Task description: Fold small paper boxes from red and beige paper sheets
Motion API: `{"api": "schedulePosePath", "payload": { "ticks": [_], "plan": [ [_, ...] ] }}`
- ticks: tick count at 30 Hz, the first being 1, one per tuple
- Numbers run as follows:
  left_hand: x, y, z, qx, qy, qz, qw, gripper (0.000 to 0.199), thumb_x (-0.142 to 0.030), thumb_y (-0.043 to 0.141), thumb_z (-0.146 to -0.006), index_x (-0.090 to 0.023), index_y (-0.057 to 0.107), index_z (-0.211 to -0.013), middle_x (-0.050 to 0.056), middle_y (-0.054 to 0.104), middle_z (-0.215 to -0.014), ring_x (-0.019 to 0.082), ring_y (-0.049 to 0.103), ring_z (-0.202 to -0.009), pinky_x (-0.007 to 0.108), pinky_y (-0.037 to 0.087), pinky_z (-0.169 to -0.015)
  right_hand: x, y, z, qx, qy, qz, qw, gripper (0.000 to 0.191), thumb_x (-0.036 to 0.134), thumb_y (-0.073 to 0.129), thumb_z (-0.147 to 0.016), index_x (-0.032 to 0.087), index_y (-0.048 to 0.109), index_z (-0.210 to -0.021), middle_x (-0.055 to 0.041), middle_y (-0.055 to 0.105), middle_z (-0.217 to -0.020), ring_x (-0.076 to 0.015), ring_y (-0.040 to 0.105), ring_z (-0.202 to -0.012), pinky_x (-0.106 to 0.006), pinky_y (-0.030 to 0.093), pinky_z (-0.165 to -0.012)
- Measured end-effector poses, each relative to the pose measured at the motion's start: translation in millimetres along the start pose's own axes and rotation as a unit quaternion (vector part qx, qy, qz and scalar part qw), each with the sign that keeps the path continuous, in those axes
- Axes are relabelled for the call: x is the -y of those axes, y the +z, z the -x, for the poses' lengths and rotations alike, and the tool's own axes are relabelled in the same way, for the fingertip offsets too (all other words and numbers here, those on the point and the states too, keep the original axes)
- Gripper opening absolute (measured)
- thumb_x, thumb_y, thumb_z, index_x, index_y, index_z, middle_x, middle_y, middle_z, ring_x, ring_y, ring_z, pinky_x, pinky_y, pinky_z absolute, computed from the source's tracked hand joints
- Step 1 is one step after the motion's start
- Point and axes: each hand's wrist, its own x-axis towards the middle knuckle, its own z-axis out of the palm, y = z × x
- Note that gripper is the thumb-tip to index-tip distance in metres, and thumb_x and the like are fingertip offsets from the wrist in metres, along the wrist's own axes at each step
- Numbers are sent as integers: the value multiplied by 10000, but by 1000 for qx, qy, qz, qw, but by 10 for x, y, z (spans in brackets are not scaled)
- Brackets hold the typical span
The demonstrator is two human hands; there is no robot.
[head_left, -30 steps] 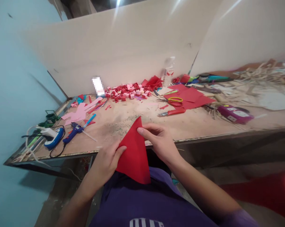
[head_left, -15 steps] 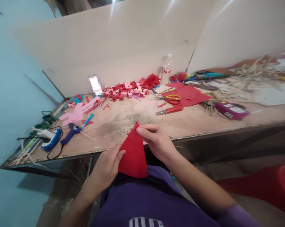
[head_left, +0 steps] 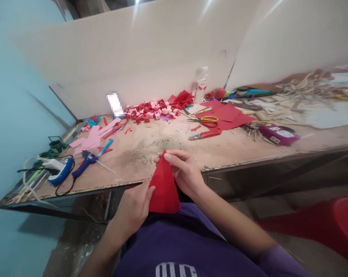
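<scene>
A red sheet of paper (head_left: 164, 190), narrow at the top and wide at the bottom, is held between my hands in front of the table edge. My left hand (head_left: 135, 206) pinches its left side, thumb on the near face. Near the pointed top, my right hand (head_left: 185, 169) grips the paper with the thumb in front and fingers behind. The fingers behind the paper are partly hidden. Green crumbs (head_left: 162, 144) lie on the table just beyond the paper's tip.
Red and pink paper cubes (head_left: 150, 110) are heaped by the back panel. Scissors (head_left: 208, 120), a red-handled cutter (head_left: 205, 134), red sheets (head_left: 230, 115) and a bottle (head_left: 201, 86) lie or stand right. A glue gun (head_left: 84, 163) and blue power strip (head_left: 60, 172) are left.
The red paper looks narrower, its left side drawn inward. My left hand has shifted slightly right and down. The right hand keeps its grip near the tip.
</scene>
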Motion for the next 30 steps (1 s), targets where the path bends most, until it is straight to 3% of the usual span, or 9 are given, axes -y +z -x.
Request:
{"api": "schedulePosePath", "payload": {
  "ticks": [7,14,24,30],
  "plan": [
    [-16,42,40,-5,-31,16,999,338,-337,339,-1131,-190,628,-1036,80,759,-770,225,757,-670,288,510,-593,-79,-57,-21,2,-145,111,983,154,408,900,-810,265,846,-829,-30,844,-853,-194,785,-776,-312,619,-752],
    [13,80,93,17,-56,18,998,336,-326,345,-1129,-212,597,-939,47,728,-728,196,722,-615,273,456,-574,-32,-102,26,-13,-143,164,976,231,457,868,-839,232,820,-815,-51,838,-840,-217,790,-767,-338,634,-720],
    [6,84,109,-2,-49,8,999,335,-312,349,-1136,-220,571,-904,11,683,-679,184,688,-565,284,420,-561,-30,-119,44,12,-102,151,983,247,476,839,-872,229,828,-878,-41,815,-780,-216,789,-743,-351,648,-743],
    [-18,77,92,-8,-43,1,999,325,-298,356,-1137,-217,580,-915,3,690,-684,179,698,-566,283,416,-558,-12,-109,56,-30,-103,150,983,217,409,937,-759,235,807,-775,-42,826,-803,-233,798,-755,-356,644,-730]
  ]
}}
